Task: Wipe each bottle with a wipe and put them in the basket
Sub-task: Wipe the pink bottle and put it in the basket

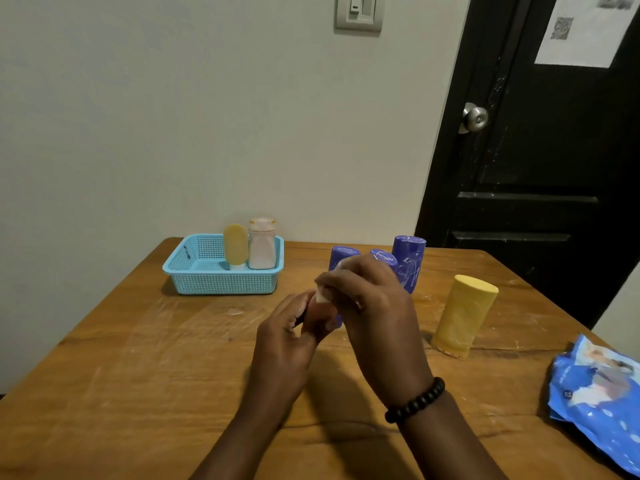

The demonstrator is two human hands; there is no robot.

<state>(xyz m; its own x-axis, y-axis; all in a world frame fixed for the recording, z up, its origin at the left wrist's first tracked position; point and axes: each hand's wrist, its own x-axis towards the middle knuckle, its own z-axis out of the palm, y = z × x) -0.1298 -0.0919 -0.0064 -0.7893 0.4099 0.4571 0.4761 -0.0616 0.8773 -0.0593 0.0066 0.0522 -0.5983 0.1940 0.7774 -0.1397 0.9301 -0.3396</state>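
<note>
Both hands, left [282,327] and right [367,299], pinched a wipe [321,295] round a small bottle [320,313] at frame centre; basket [194,271] lay upper left, nearer the left hand.

No legible text anywhere. Paper sheet [588,29] on door [540,161], upper right of frame: QR code plus blurred heading, unreadable. Purple bottle [408,261], centre right: white lettering, too small. Blue packet [599,396], lower right: print indistinct.

Wall [173,116]: being left plain, pale.
Door [554,168]: being kept closed, black.
Tabletop [138,375]: being shown scuffed, wooden.
</note>
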